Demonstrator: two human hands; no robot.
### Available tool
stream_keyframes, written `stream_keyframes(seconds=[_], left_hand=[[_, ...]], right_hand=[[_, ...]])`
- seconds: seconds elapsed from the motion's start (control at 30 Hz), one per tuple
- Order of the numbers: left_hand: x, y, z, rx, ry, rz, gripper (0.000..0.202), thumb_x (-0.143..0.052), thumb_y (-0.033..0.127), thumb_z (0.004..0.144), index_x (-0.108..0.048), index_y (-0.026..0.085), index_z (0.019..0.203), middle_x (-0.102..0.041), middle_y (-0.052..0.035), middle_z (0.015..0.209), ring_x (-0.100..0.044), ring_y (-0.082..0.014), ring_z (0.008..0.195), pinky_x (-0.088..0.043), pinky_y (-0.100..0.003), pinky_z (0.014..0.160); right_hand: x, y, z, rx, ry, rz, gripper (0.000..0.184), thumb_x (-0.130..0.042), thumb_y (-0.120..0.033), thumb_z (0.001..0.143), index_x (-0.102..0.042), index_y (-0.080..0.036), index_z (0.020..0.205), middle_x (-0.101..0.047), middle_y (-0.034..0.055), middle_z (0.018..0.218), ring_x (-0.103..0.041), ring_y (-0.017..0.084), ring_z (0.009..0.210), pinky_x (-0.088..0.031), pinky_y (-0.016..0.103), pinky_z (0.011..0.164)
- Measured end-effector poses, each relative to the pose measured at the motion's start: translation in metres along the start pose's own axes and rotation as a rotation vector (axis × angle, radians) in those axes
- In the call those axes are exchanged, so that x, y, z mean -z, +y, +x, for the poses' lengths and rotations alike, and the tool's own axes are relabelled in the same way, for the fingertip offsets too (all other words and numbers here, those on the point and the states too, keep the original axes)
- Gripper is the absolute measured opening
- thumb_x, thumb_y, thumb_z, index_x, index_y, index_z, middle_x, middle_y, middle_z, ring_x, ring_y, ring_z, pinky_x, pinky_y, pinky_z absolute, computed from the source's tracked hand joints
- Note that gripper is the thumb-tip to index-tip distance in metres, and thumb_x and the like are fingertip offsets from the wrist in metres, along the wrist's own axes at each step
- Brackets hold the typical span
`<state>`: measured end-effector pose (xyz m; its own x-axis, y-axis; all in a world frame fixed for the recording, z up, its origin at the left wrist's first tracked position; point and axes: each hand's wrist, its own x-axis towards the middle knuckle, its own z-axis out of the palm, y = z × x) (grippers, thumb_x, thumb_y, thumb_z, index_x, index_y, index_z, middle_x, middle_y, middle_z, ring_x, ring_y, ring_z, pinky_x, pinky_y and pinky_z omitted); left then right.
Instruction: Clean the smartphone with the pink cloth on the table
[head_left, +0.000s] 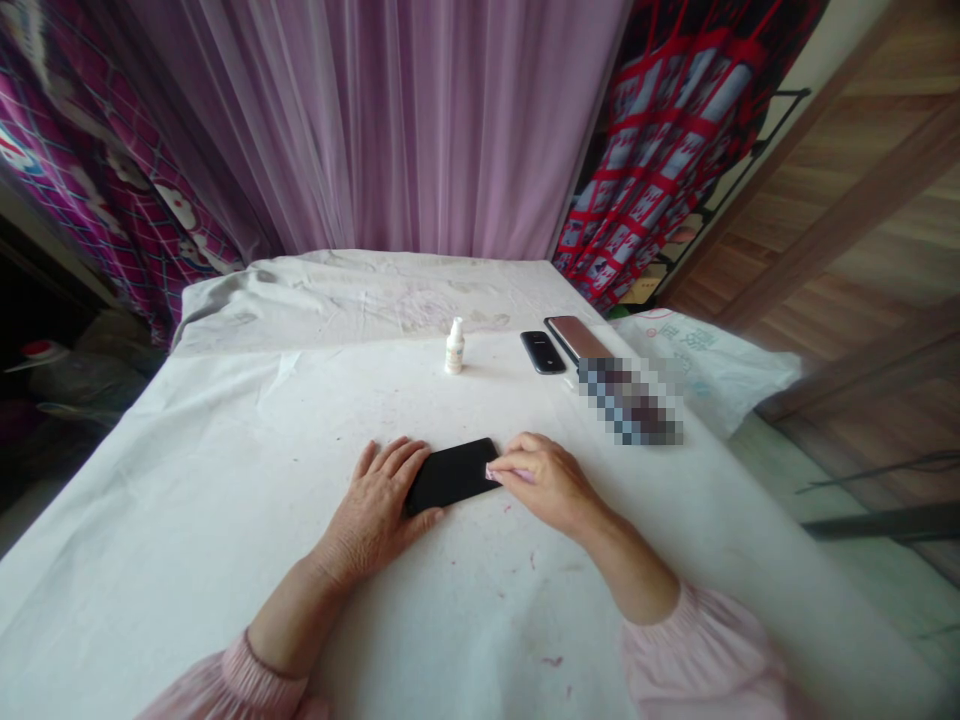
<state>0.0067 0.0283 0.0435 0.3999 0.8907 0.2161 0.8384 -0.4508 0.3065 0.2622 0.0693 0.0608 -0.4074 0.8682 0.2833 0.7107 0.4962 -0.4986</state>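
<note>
A black phone (450,474) lies flat on the white cloth-covered table (225,480), screen up. My left hand (375,505) rests on its left end with fingers stretched flat, holding it down. My right hand (541,478) sits at the phone's right end, fingers curled and pinched on a small pinkish piece (496,472), perhaps a cloth or wipe, pressed against the screen's edge.
A small white dropper bottle (454,346) stands upright further back at the middle. To its right lie a small dark phone (543,352) and a brownish phone (576,338), then a blurred patch. A white printed bag (705,360) sits off the table's right edge. Purple curtains hang behind.
</note>
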Motion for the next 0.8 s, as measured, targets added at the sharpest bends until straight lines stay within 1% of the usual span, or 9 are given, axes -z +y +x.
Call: stream_keyframes(seconds=[0.13, 0.2, 0.3, 0.37, 0.43, 0.53, 0.67, 0.8], left_hand=[[0.002, 0.0, 0.001, -0.007, -0.012, -0.019, 0.065, -0.05, 0.061, 0.089, -0.044, 0.02, 0.139, -0.055, -0.0151, 0.139, -0.045, -0.0339, 0.132, -0.023, -0.062, 0.113], [0.003, -0.001, 0.002, -0.022, -0.023, -0.039, 0.065, -0.051, 0.06, 0.089, -0.043, 0.019, 0.139, -0.055, -0.0148, 0.138, -0.046, -0.0331, 0.132, -0.024, -0.061, 0.113], [0.004, -0.002, 0.003, -0.051, -0.015, -0.087, 0.064, -0.053, 0.057, 0.089, -0.043, 0.018, 0.138, -0.055, -0.015, 0.136, -0.047, -0.0317, 0.13, -0.029, -0.057, 0.113], [0.003, -0.002, 0.004, -0.063, 0.002, -0.12, 0.063, -0.056, 0.055, 0.088, -0.044, 0.019, 0.138, -0.056, -0.0146, 0.134, -0.048, -0.0313, 0.128, -0.035, -0.054, 0.111], [0.003, -0.002, 0.004, -0.059, 0.016, -0.141, 0.061, -0.059, 0.055, 0.086, -0.047, 0.02, 0.135, -0.058, -0.014, 0.13, -0.051, -0.0313, 0.124, -0.04, -0.052, 0.107], [0.003, -0.001, 0.004, -0.029, 0.024, -0.128, 0.06, -0.064, 0.053, 0.082, -0.053, 0.018, 0.129, -0.059, -0.0142, 0.124, -0.053, -0.0319, 0.117, -0.044, -0.051, 0.102], [0.001, 0.002, 0.003, 0.006, 0.042, -0.072, 0.06, -0.071, 0.046, 0.074, -0.056, 0.018, 0.125, -0.06, -0.0128, 0.118, -0.055, -0.032, 0.11, -0.045, -0.051, 0.097], [-0.001, 0.003, 0.001, -0.001, 0.05, -0.055, 0.064, -0.074, 0.043, 0.069, -0.056, 0.018, 0.126, -0.06, -0.0124, 0.116, -0.054, -0.033, 0.11, -0.045, -0.052, 0.097]], right_hand=[[-0.011, 0.004, 0.007, 0.063, 0.062, -0.045, 0.014, -0.069, -0.019, 0.085, -0.077, -0.03, 0.084, -0.068, -0.0004, 0.084, -0.062, 0.015, 0.082, -0.046, 0.028, 0.076], [-0.017, 0.005, 0.012, 0.074, 0.1, -0.067, 0.013, -0.068, -0.02, 0.086, -0.077, -0.029, 0.086, -0.068, 0.0009, 0.084, -0.061, 0.016, 0.082, -0.046, 0.028, 0.077], [-0.024, 0.007, 0.017, 0.092, 0.15, -0.078, 0.013, -0.065, -0.02, 0.088, -0.076, -0.027, 0.086, -0.07, 0.0032, 0.091, -0.061, 0.018, 0.086, -0.046, 0.031, 0.08], [-0.025, 0.007, 0.019, 0.113, 0.156, -0.064, 0.014, -0.062, -0.019, 0.089, -0.075, -0.026, 0.087, -0.071, 0.0038, 0.095, -0.061, 0.019, 0.089, -0.047, 0.032, 0.082], [-0.025, 0.007, 0.019, 0.121, 0.144, -0.041, 0.016, -0.061, -0.018, 0.089, -0.074, -0.026, 0.087, -0.072, 0.0032, 0.093, -0.062, 0.019, 0.087, -0.047, 0.032, 0.082], [-0.022, 0.006, 0.015, 0.102, 0.128, -0.013, 0.015, -0.063, -0.017, 0.087, -0.074, -0.026, 0.084, -0.073, 0.0017, 0.088, -0.063, 0.017, 0.084, -0.046, 0.031, 0.079], [-0.013, 0.005, 0.01, 0.096, 0.089, 0.016, 0.015, -0.066, -0.014, 0.082, -0.072, -0.025, 0.076, -0.072, 0.0003, 0.081, -0.063, 0.016, 0.078, -0.044, 0.03, 0.076], [-0.003, 0.007, 0.006, 0.123, 0.022, 0.043, 0.016, -0.067, -0.01, 0.077, -0.071, -0.025, 0.071, -0.071, -0.0011, 0.075, -0.063, 0.015, 0.074, -0.043, 0.029, 0.073]])
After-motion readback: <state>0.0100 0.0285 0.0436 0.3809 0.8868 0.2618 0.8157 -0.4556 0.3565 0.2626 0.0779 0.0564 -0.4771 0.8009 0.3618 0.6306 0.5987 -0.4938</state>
